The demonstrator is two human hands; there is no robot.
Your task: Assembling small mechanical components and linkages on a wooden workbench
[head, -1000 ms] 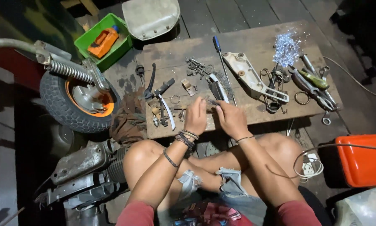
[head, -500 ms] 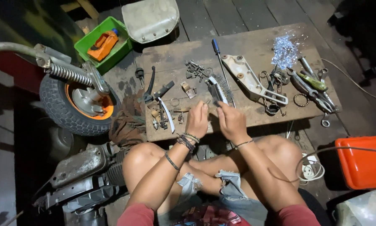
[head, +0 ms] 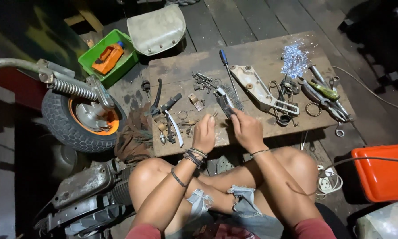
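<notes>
- My right hand [head: 247, 129] grips the wire brush [head: 227, 100], its long axis pointing away up the table [head: 261, 53].
- My left hand [head: 204, 132], just beside it, pinches something too small to identify.

**Bright centre, dark edges in an overhead view**

Strong light falls from above onto the wooden board [head: 252, 57], which looks warm and evenly lit. The corners sink into deep shadow, heaviest at the left and upper right. A heap of metal shavings [head: 293, 59] glares bluish white. The orange case [head: 382, 175] looks strongly saturated. Focus is sharp at the centre; the small parts stay fine-grained. Both hands cast short, soft shadows on the board.
</notes>
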